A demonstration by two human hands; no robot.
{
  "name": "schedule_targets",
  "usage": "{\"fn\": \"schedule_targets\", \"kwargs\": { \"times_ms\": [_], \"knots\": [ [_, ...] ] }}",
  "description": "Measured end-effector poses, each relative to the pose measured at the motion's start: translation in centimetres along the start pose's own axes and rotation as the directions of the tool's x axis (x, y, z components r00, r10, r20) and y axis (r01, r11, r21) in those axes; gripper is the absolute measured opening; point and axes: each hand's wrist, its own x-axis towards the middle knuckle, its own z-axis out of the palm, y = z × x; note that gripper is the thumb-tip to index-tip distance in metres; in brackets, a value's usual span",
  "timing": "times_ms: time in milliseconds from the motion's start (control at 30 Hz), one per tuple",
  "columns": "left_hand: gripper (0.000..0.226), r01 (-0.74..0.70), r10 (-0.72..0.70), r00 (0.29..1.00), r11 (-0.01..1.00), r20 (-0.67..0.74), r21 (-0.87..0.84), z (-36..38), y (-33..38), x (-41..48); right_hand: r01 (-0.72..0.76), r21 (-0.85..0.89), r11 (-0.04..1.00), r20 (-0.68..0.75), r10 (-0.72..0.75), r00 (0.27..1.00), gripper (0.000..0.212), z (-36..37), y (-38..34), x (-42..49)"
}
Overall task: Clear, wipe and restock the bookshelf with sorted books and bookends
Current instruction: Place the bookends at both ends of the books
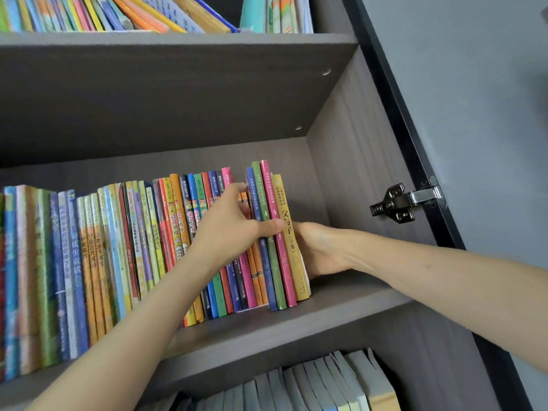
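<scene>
Grey bookshelf (184, 93) pretty much fills the view; its middle shelf (341, 295) carries a long row of colourful books (103, 262); left hand (228, 229) grips the last four books (278, 262), thumb across the spines; right hand (321, 250) rests against the yellow cover, fingers hidden, can't tell; small door hinge (397, 203) at right.

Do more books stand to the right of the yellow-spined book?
No, only the right hand rests against the yellow-spined book on that side.
</scene>
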Motion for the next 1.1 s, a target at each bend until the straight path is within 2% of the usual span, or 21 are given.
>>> {"fn": "schedule_targets", "kwargs": {
  "times_ms": [33,100,167,267,333,400,467,500,567,700,767,933,1100],
  "knots": [
    [0.074,0.005,-0.005,1.000,1.000,-0.013,0.002,0.1,0.0,-0.2,-0.021,-0.076,0.997,-0.002,0.021,1.000,0.067,0.0,-0.1,-0.3],
    [0.078,0.014,-0.014,1.000,1.000,-0.024,0.019,0.2,0.0,-0.5,-0.109,-0.269,0.957,-0.109,0.082,0.991,0.073,0.3,-0.7,-1.2],
    [0.080,0.009,-0.007,1.000,0.997,-0.030,0.075,0.0,0.4,-1.0,-0.138,-0.409,0.902,-0.243,0.038,0.969,0.075,0.9,-1.5,-2.4],
    [0.073,0.018,-0.010,0.997,0.994,-0.078,0.108,-0.9,1.0,-1.8,-0.065,-0.556,0.828,-0.418,-0.211,0.883,0.066,2.1,-2.7,-4.9],
    [0.067,0.038,-0.019,0.991,0.989,-0.132,0.144,-2.0,1.2,-2.8,0.049,-0.588,0.807,-0.453,-0.379,0.807,0.059,2.9,-3.3,-6.5],
    [0.062,0.071,-0.036,0.984,0.978,-0.175,0.198,-3.4,1.2,-4.3,0.182,-0.620,0.763,-0.483,-0.554,0.678,0.051,4.2,-3.7,-8.5],
    [0.056,0.114,-0.067,0.978,0.964,-0.195,0.241,-4.9,1.3,-5.9,0.278,-0.654,0.704,-0.486,-0.672,0.558,0.041,5.7,-4.0,-10.8],
    [0.053,0.136,-0.085,0.976,0.957,-0.199,0.256,-5.7,1.4,-6.8,0.320,-0.658,0.681,-0.467,-0.703,0.536,0.037,6.7,-4.0,-12.1],
    [0.046,0.171,-0.116,0.972,0.946,-0.206,0.277,-7.7,1.7,-9.1,0.373,-0.652,0.660,-0.397,-0.717,0.573,0.033,9.5,-3.8,-14.4],
    [0.033,0.161,-0.078,0.974,0.900,-0.215,0.404,-12.5,2.6,-15.3,0.400,-0.633,0.663,-0.118,-0.593,0.797,0.028,16.9,-1.8,-19.1],
    [0.028,0.176,-0.077,0.972,0.860,-0.220,0.478,-15.9,3.3,-19.7,0.420,-0.616,0.666,0.044,-0.504,0.863,0.025,21.5,0.1,-21.0],
    [0.020,0.278,-0.074,0.945,0.699,-0.320,0.659,-25.5,5.8,-31.4,0.458,-0.508,0.729,0.279,-0.364,0.889,0.023,34.1,4.8,-24.1],
    [0.014,0.377,-0.065,0.908,0.558,-0.415,0.739,-34.9,8.8,-43.0,0.396,-0.389,0.832,0.391,-0.240,0.889,0.021,47.1,8.8,-28.7]
  ]
}}
